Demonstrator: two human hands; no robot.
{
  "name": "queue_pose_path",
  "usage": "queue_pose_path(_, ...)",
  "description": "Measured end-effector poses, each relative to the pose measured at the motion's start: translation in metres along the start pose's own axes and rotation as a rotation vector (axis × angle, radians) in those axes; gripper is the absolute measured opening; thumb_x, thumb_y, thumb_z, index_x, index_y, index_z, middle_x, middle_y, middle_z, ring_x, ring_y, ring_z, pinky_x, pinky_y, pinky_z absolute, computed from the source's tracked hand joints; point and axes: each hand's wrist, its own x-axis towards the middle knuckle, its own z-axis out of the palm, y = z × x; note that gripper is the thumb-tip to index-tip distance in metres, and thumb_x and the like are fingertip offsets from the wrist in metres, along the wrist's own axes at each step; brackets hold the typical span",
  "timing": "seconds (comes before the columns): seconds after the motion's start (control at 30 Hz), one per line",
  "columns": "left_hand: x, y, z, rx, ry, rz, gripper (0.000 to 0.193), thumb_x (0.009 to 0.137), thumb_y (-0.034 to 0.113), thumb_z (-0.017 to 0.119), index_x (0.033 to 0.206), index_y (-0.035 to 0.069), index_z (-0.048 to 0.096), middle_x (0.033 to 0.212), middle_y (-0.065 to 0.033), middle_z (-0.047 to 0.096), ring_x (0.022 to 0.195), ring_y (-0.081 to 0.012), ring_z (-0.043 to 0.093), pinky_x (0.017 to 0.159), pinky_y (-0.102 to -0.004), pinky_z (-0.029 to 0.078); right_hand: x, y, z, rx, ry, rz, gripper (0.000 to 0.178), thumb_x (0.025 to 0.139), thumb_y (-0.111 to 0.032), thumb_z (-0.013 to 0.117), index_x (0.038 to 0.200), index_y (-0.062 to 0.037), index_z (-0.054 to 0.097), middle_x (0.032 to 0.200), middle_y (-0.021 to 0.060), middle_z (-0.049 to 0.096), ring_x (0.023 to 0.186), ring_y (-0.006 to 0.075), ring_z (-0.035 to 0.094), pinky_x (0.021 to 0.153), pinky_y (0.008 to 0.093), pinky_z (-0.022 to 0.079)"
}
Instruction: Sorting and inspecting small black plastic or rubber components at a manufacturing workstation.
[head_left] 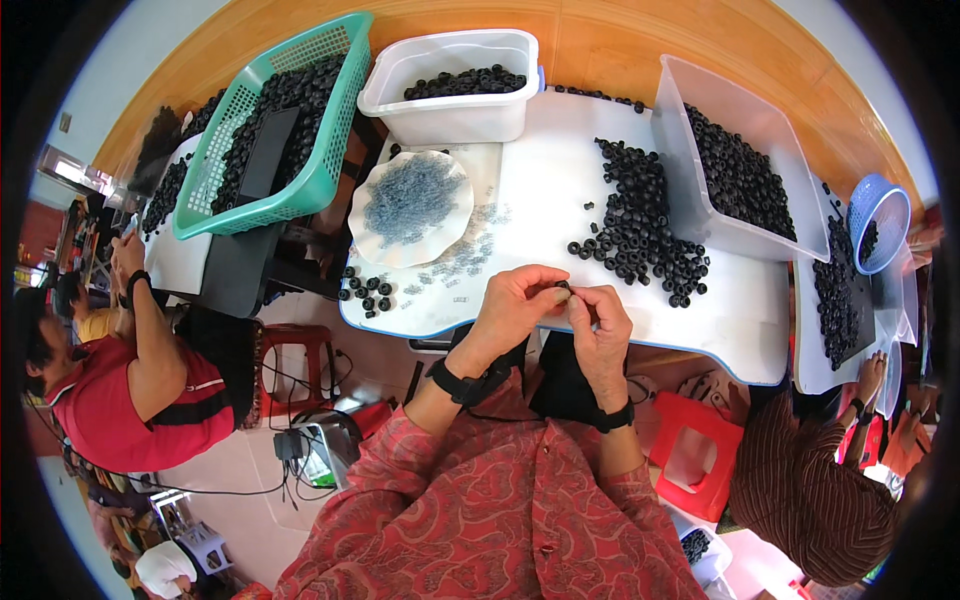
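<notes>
Head view: pinching one small, round black piece [563, 286] between the fingertips of left hand [512, 308] and right hand [601, 335], at a white, blue-edged table [545, 170]. Farther off, with a scalloped white plate [400, 257] of tiny translucent pieces [412, 200] to the left, a pile of loose black pieces [640, 215] to the right, then a white plastic tub [455, 124].

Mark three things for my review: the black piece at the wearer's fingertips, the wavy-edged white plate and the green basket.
Black piece [563, 285]: head view, its small visible part.
White plate [402, 257]: head view, bare rim nearest the wearer.
Green basket [283, 208]: head view, its near side wall.
</notes>
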Motion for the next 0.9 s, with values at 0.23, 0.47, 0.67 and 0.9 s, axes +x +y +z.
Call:
queue_pose_path(0.23, -0.005, -0.003, 0.000, -0.034, 0.010, 0.047, 0.026, 0.094, -0.001, 0.067, 0.120, -0.001, 0.069, 0.098, -0.0065, 0.072, 0.083, -0.0110, 0.069, 0.075, -0.0242, 0.058, -0.001, 0.002, -0.002, -0.006, -0.025, 0.019, 0.008, 0.094, 0.000, 0.064, 0.102, 0.0020, 0.067, 0.087, 0.0038, 0.060, 0.072, 0.0097, 0.056, 0.063, 0.0232, 0.045)
queue_pose_path(0.47, -0.003, -0.006, -0.008, -0.156, -0.055, 0.042, 0.024, 0.094, -0.004, 0.065, 0.118, -0.003, 0.068, 0.098, -0.0076, 0.071, 0.085, -0.0135, 0.070, 0.079, -0.0257, 0.060, 0.000, 0.006, -0.002, 0.012, -0.038, 0.037, 0.005, 0.094, -0.001, 0.064, 0.098, 0.0023, 0.066, 0.086, 0.0058, 0.060, 0.069, 0.0111, 0.058, 0.061, 0.0247, 0.046)
queue_pose_path(0.67, -0.006, -0.003, -0.014, -0.314, -0.055, 0.007, 0.025, 0.096, -0.002, 0.064, 0.120, -0.004, 0.065, 0.103, -0.0101, 0.071, 0.089, -0.0168, 0.072, 0.082, -0.0284, 0.061, 0.000, 0.005, -0.001, 0.068, -0.022, 0.107, 0.006, 0.095, -0.002, 0.064, 0.099, 0.0024, 0.065, 0.086, 0.0047, 0.060, 0.069, 0.0099, 0.057, 0.060, 0.0238, 0.046)
queue_pose_path(0.9, -0.013, -0.001, -0.026, -0.663, -0.129, 0.023, 0.024, 0.097, -0.001, 0.062, 0.121, -0.005, 0.065, 0.107, -0.0129, 0.070, 0.094, -0.0187, 0.072, 0.085, -0.0310, 0.062, 0.000, 0.008, -0.001, 0.020, -0.026, 0.100, 0.005, 0.095, -0.002, 0.065, 0.098, 0.0024, 0.065, 0.084, 0.0041, 0.059, 0.068, 0.0100, 0.057, 0.060, 0.0240, 0.046)
